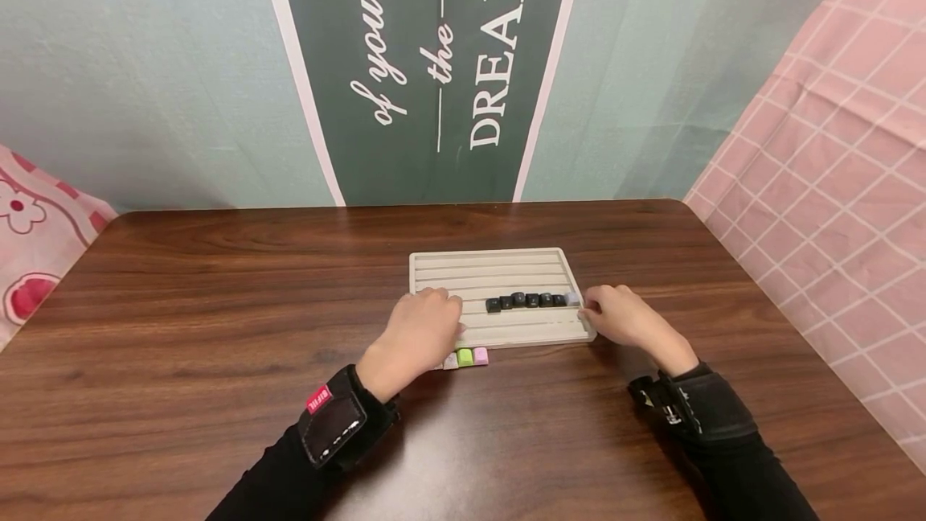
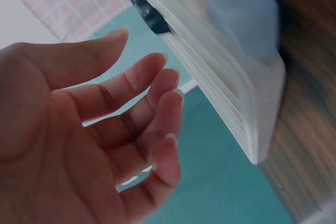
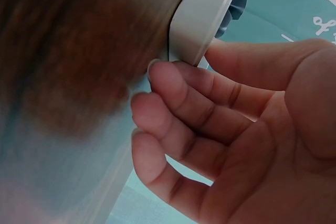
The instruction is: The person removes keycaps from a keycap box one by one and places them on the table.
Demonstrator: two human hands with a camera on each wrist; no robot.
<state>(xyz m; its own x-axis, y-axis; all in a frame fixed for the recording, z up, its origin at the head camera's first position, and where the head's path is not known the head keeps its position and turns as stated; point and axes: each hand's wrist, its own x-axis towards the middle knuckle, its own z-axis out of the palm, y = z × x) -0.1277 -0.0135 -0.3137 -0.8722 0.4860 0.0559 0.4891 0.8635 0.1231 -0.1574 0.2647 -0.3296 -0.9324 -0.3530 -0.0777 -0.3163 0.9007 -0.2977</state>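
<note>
The left hand [image 1: 425, 324] hung over the left front part of the ridged keycap tray [image 1: 521, 334], its fingers loosely bent, the thumb apart from them and nothing between that I could see; the right hand [image 1: 624, 317] seemed, from my right wrist view, to grip the tray's right edge between thumb and curled fingers.

The tray lay on the wood-grain table [image 1: 217, 328]; six black keycaps [image 1: 532, 301] stood side by side along one of its ridges, and a pale grey keycap [image 1: 572, 298] ended that line at the right, near my right hand; I judged this row begun but not full, since it stopped short of the left hand.

Off the tray, just in front of its near edge, lay a white keycap [image 1: 451, 361], a green keycap [image 1: 465, 357] and a pink keycap [image 1: 481, 356]; my left wrist view added a blue-grey keycap [image 2: 244, 17]; these I took as left to place; whether more lay hidden, I couldn't tell.
</note>
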